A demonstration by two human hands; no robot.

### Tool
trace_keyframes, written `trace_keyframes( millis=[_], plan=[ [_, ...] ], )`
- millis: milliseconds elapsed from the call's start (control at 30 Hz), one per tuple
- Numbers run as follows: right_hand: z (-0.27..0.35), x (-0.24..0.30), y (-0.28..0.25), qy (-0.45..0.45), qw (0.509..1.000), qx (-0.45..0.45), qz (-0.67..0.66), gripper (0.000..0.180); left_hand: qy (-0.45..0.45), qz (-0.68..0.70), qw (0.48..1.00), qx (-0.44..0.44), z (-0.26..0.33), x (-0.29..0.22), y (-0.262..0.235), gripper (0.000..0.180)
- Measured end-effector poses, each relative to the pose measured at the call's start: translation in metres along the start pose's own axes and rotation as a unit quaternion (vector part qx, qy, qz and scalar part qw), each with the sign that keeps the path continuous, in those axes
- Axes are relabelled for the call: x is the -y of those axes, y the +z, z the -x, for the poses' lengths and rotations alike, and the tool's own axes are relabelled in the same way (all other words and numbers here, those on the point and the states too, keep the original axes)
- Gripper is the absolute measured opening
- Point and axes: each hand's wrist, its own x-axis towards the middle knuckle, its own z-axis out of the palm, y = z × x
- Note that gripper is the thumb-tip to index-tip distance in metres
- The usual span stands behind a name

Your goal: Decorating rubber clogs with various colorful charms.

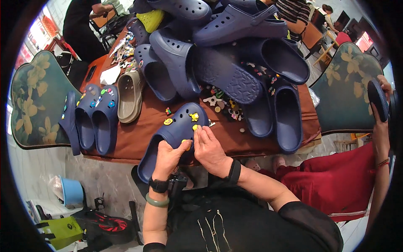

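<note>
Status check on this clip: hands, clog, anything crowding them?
Left hand grips navy clog. Right hand pinches yellow charm at its top. Loose charms, piled clogs close behind.

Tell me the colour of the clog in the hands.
Navy blue clog, clearest in the head view.

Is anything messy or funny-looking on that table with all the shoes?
Yes. The navy clogs are heaped in a jumble, one lying sole-up, and small charms are scattered loose over the brown table. One beige clog stands out among the blue. The clog in hand looks undamaged.
</note>
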Motion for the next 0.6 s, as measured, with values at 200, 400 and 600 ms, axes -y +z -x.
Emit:
trace_keyframes(
  millis=[200,400,600],
  plan=[
    [-0.005,-0.026,0.011,0.049,0.969,-0.145,-0.195,0.027,0.023,0.005,1.000,-0.011,0.004,-0.008,0.003,0.018],
    [-0.008,-0.031,0.025,0.135,0.925,-0.231,-0.269,0.024,0.018,0.046,0.998,-0.030,0.006,-0.011,0.008,0.016],
    [-0.004,-0.032,0.006,0.087,0.971,-0.125,-0.182,0.033,0.014,0.015,1.000,-0.022,0.005,-0.010,0.003,0.014]
  ],
)
